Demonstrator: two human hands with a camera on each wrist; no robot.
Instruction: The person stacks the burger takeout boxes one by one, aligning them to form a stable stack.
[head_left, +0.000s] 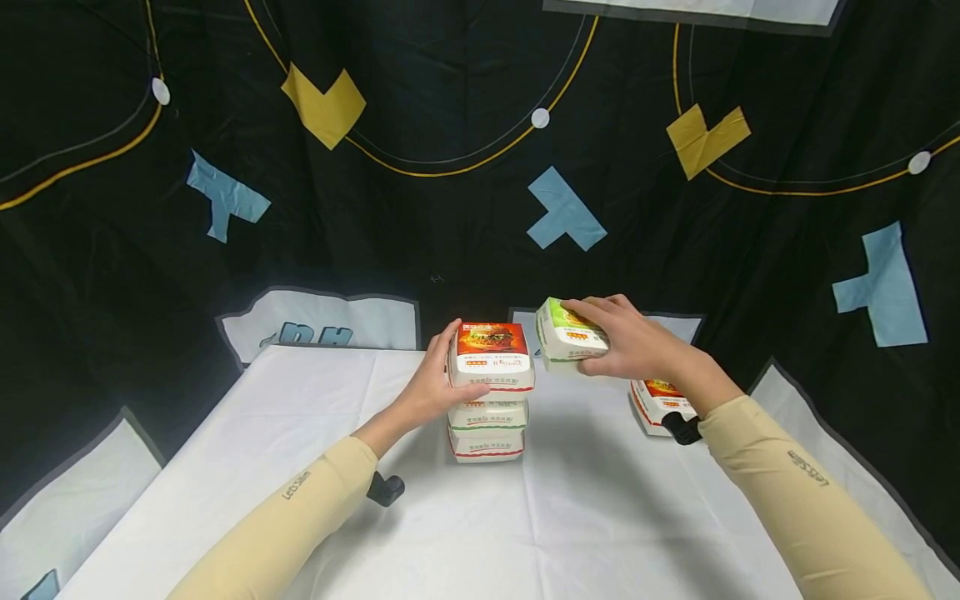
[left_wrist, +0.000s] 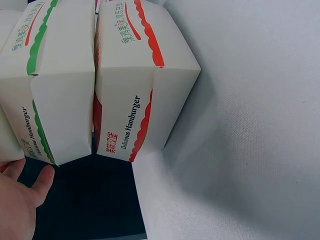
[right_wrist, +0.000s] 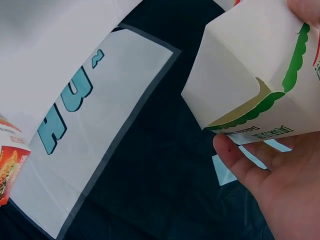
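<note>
White cloth covers the table (head_left: 300, 467), and behind it hangs a black backdrop (head_left: 420, 217) printed with yellow curved lines and blue and yellow shapes. Three hamburger boxes sit in a stack (head_left: 487, 417) near the middle of the table: a red-trimmed one at the bottom, a green-trimmed one in the middle, and a red-topped box (head_left: 491, 357) with a burger picture on its lid on top. The left hand (head_left: 435, 383) holds that top box from its left side, fingers curled over the far edge and thumb along the near face. Just right of the stack, clear of the cloth, the right hand (head_left: 637, 342) grips a green-topped box (head_left: 570, 333), fingers over the lid and thumb beneath. Another red box (head_left: 654, 404) lies on the cloth at the right, partly hidden by the right wrist.
</note>
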